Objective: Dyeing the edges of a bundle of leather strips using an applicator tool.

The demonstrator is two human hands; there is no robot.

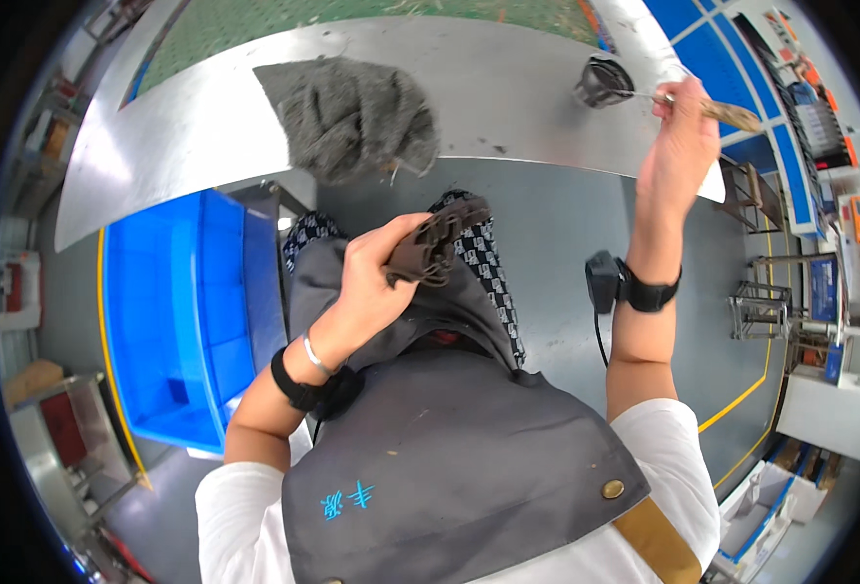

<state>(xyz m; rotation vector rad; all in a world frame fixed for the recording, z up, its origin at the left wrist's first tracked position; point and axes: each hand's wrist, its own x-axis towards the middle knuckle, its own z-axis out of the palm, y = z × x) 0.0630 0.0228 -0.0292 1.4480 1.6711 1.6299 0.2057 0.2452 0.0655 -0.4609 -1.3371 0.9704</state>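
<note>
My left hand [374,273] is closed around a dark brown piece [438,243] with slots and raised ribs, held over my lap. Its exact kind does not show. At the table's right side, my right hand [681,136] grips a tool with a wooden handle [732,115] and a thin metal shaft. The shaft points left to a small black cup [602,84] on the metal table [508,107]. Whether the tip lies inside the cup, I cannot tell. A crumpled grey cloth [357,117] lies on the table to the left, hanging slightly over the front edge.
A green mat [352,24] covers the table's far part. Below the table's left side stands a large blue bin [172,321]. Metal stools [761,310] and shelving with orange and blue boxes [853,243] are at the right. Yellow lines [736,404] mark the grey floor.
</note>
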